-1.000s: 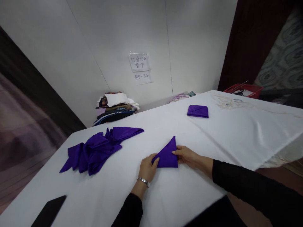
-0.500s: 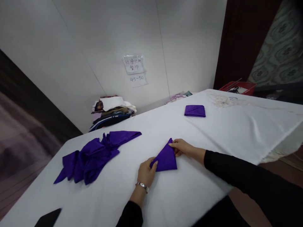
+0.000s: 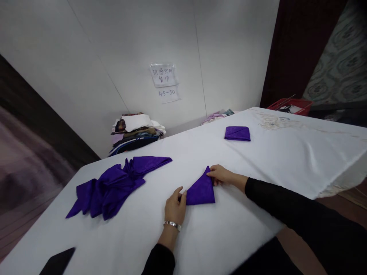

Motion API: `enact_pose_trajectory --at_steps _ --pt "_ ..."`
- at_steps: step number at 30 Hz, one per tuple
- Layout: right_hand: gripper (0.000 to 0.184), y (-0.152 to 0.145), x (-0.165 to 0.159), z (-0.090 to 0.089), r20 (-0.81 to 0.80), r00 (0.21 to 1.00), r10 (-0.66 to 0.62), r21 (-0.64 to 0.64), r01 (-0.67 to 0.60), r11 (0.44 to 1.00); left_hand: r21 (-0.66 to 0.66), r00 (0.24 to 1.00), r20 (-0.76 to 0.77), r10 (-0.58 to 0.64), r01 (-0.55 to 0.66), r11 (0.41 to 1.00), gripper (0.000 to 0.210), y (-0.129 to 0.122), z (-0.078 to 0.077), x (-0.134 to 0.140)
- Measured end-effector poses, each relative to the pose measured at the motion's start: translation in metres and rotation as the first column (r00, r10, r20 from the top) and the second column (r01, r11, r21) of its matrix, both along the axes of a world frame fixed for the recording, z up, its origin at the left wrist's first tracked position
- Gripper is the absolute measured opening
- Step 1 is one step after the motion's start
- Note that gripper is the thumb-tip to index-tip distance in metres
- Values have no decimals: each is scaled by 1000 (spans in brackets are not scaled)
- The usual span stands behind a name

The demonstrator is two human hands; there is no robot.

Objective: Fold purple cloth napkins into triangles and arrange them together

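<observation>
A purple napkin (image 3: 201,191), folded into a triangle, lies on the white-covered table between my hands. My left hand (image 3: 175,206), with a silver bracelet at the wrist, is at the napkin's left corner. Its thumb lies along the cloth and hides that corner, and the index finger is raised a little. My right hand (image 3: 221,175) pinches the upper right edge just below the peak, thumb on top and the other fingers partly hidden. Farther back lies a napkin folded into a flat rectangle (image 3: 237,133). Several loose purple napkins (image 3: 110,191) are heaped on the left.
A white cloth (image 3: 149,236) covers the table. At the lower left edge sits a dark flat object (image 3: 59,261). Stacked folded clothes (image 3: 136,133) stand beyond the far edge, by a wall with paper signs (image 3: 164,76). A red basket (image 3: 304,107) is at the back right.
My left hand has shifted slightly left, its index finger now lifted off the napkin. The napkin's slanted edge has turned from straight to slightly curved. My right hand keeps its pinch.
</observation>
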State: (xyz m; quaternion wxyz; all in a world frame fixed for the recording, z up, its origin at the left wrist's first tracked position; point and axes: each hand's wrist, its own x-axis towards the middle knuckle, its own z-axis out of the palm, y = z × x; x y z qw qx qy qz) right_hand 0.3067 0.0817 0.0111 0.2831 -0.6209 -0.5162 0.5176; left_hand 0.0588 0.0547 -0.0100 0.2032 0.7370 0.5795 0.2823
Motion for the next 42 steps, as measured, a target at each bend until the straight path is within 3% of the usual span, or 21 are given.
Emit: enact_pose_trajectory --at_steps 14,33,42 --pt "20 8 5 -13 49 999 -18 -7 18 1000 86 993 -113 32 -22 996 34 -2 1 -2" --pt "31 11 4 -1 233 971 61 -66 -47 997 58 954 -287 81 -68 996 31 -7 8 -7" --pt "30 10 3 0 255 966 52 -63 -38 997 70 967 -247 66 -50 996 36 -8 8 -14"
